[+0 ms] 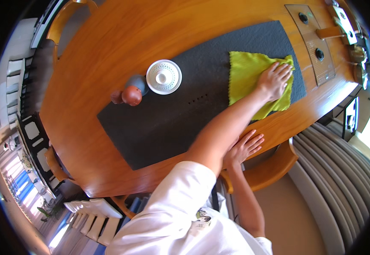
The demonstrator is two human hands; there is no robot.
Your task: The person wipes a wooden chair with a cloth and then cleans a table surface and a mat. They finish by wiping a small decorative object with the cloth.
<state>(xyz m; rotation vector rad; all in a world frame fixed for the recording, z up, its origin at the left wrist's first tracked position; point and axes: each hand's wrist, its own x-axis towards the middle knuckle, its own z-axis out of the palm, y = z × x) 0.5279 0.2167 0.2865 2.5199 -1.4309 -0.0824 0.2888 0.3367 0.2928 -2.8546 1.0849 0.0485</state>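
Note:
My left hand (276,81) presses palm down on a yellow-green cloth (244,76), its fingers close together and the cloth bunched around the fingertips. The cloth lies partly spread over the right end of a dark stone tea tray (159,127). My right hand (244,148) rests at the wooden table's near edge, fingers apart, partly hidden behind my left forearm. On the tray's far left part sit a white lidded bowl with a pierced pattern (164,77), a dark grey round object (137,83) and a reddish-brown round one (132,96); a smaller brown piece (116,97) is beside them.
The large wooden table (108,51) has rounded ends. An inset panel with two black round fittings (323,52) lies beyond the tray's right end. A wooden chair (274,169) stands by the near edge, beside a ribbed grey surface (338,178). Small holes mark the tray's middle.

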